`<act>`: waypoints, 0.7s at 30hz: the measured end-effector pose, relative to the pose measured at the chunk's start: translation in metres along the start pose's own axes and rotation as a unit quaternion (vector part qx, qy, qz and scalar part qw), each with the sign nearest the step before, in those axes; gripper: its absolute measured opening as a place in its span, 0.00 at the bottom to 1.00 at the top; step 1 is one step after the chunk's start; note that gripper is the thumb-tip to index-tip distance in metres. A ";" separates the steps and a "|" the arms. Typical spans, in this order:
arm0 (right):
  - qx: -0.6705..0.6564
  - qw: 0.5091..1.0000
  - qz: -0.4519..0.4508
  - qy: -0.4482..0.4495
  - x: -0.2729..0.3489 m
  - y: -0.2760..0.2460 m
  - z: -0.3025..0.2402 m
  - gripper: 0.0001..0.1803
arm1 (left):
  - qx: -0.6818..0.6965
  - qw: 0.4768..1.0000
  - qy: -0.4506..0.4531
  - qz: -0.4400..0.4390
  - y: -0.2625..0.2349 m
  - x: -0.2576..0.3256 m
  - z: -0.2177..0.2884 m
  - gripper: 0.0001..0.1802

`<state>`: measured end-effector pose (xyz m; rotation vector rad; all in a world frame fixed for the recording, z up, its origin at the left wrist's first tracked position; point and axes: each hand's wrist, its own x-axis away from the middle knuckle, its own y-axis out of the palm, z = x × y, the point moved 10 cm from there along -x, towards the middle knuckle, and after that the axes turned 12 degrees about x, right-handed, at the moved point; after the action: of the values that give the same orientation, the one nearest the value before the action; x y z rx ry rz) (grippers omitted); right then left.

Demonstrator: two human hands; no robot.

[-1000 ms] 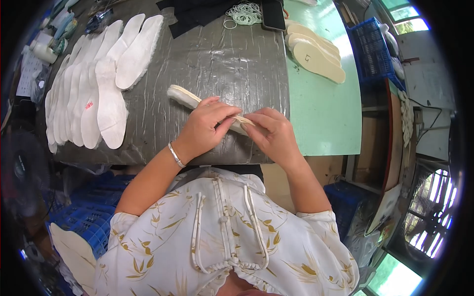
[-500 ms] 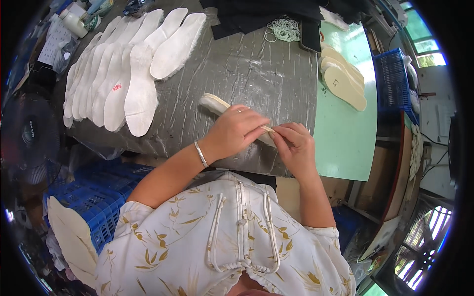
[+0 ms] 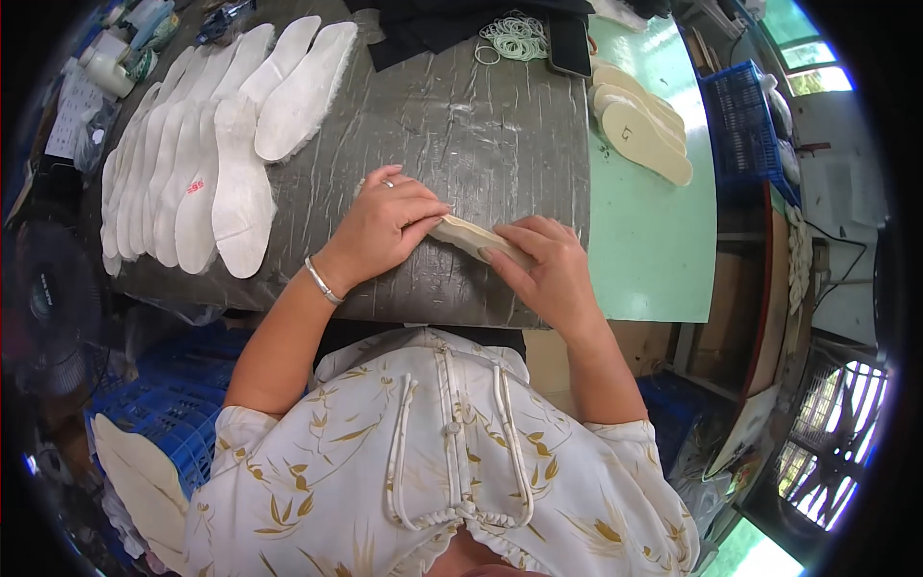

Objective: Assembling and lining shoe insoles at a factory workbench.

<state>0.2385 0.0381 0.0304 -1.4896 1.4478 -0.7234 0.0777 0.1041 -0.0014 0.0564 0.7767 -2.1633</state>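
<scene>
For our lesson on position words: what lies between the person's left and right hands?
In the head view, part of a pale insole stretches between the left hand and the right hand, both holding it.

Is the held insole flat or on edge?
Tipped on edge: between left hand and right hand, the insole shows only as a narrow strip.

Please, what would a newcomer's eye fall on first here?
Probably the overlapping row of white insoles at the left of the dark table. Next come the left hand and right hand, holding a pale insole near the table's front edge. A tangle of pale rings lies at the far side.
</scene>
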 end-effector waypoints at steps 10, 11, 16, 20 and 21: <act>0.045 0.999 0.002 0.013 -0.004 0.005 0.004 0.11 | -0.055 0.998 0.013 0.024 -0.006 0.006 -0.003 0.14; 0.015 1.000 -0.007 0.021 -0.006 0.006 0.009 0.10 | -0.063 0.997 0.023 0.040 -0.011 0.003 -0.002 0.20; -0.345 0.906 -0.096 0.226 -0.004 0.023 0.065 0.12 | 0.249 0.933 -0.061 0.252 -0.063 0.006 -0.041 0.42; -0.655 0.710 -0.117 0.233 -0.007 0.049 0.065 0.12 | 0.665 0.716 -0.158 0.144 0.000 0.007 -0.062 0.48; -0.706 0.660 -0.114 0.228 -0.005 0.063 0.065 0.13 | 0.695 0.695 -0.155 0.099 0.023 0.005 -0.059 0.49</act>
<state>0.2677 0.0630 -0.0524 -2.8121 2.4596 0.1222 0.0778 0.1216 -0.0619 0.4975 -1.1345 -1.9571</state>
